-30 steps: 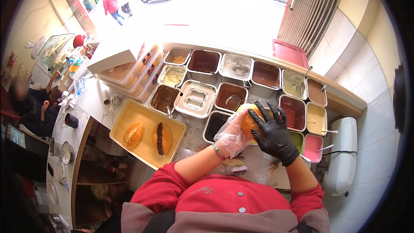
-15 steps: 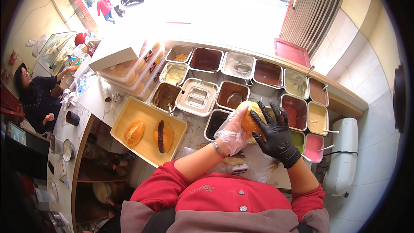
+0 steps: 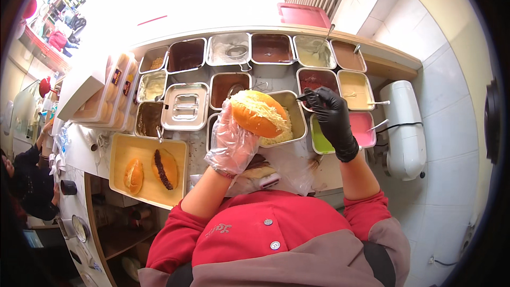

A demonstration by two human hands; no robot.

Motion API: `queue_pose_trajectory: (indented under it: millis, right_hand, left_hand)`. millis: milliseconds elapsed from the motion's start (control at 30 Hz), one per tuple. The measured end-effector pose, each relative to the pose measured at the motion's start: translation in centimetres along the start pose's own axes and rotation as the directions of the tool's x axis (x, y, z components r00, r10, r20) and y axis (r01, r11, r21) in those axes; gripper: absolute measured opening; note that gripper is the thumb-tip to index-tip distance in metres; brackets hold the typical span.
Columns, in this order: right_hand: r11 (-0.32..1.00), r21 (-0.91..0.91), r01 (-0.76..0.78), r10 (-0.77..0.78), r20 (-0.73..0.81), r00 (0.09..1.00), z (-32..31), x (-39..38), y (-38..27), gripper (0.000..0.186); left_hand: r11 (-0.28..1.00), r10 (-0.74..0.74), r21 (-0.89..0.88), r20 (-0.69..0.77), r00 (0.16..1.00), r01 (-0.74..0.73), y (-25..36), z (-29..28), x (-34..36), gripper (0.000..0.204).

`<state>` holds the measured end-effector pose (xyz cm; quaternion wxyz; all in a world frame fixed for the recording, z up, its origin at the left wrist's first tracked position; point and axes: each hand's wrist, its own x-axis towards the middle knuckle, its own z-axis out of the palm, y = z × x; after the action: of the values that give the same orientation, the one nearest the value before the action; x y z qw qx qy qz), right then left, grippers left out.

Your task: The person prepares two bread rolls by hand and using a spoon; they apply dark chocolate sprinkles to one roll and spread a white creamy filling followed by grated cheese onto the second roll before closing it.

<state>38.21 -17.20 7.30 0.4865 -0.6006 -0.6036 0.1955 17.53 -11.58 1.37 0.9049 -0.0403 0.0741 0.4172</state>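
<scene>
My left hand (image 3: 232, 143), in a clear plastic glove, is closed around a golden bun (image 3: 254, 110) topped with pale shreds that look like grated cheese. The bun is held tilted, over the near side of a metal tub (image 3: 300, 123) of similar shreds. To its right, my right hand (image 3: 334, 119) wears a black glove and is apart from the bun. Its fingers are drawn together near a tub of red filling (image 3: 319, 77); whether something dark is pinched in them I cannot make out.
Several metal tubs of spreads stand in rows, among them a lidded one (image 3: 185, 107) and a pink one (image 3: 364, 127). On the left, a yellow tray (image 3: 180, 154) holds two filled buns, beside stacked plastic boxes (image 3: 101, 101). A white appliance (image 3: 405, 133) is at right. A co-worker stands far left.
My right hand has left the bun and moved right, its fingers now drawn together. The bun's shredded topping and the tub of shreds have come into sight. The whole view has shifted.
</scene>
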Motion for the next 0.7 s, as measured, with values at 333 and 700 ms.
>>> queue_pose_trajectory:
  millis: [333, 700]
  right_hand:
    - [0.885, -0.264, 0.384, -0.316, 0.267, 0.910, 2.1, -0.3, -0.4, 0.037]
    - [0.946, 0.307, 0.100, -0.242, 0.467, 0.851, 4.0, 2.1, 2.5, 0.063]
  left_hand:
    - [0.997, -0.058, 0.062, 0.048, 0.997, 0.055, -0.2, 0.8, -0.2, 0.048]
    - [0.985, -0.074, 0.157, -0.010, 0.997, 0.075, -0.4, 0.0, -0.1, 0.047]
